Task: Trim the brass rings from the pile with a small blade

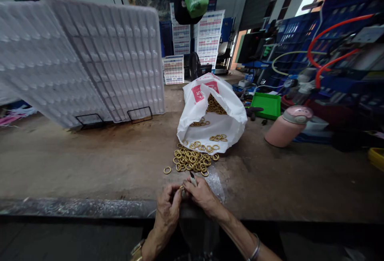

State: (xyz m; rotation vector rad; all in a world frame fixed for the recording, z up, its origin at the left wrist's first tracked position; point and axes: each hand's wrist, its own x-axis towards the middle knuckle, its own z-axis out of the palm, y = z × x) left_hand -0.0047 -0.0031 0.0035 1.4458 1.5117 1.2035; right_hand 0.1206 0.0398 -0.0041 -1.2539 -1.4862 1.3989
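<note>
At the table's front edge, my left hand (168, 205) pinches a brass ring (181, 188) between thumb and forefinger. Close against it, my right hand (204, 196) is closed round a slim pale tool with a dark tip (193, 179); its exact kind is not clear. The right fingertips meet the ring's side. Just beyond both hands lies a loose heap of brass rings (192, 159), with one single ring (167, 170) apart on the left. Behind the heap, a white plastic bag (192, 113) lies with its mouth towards me, more rings inside.
Tall white ribbed plastic trays (120, 53) stand on the left in black wire holders (140, 114). To the right are a pink bottle (285, 127), a green tray (265, 106) and orange hoses (318, 41). White crates (210, 33) are stacked at the back.
</note>
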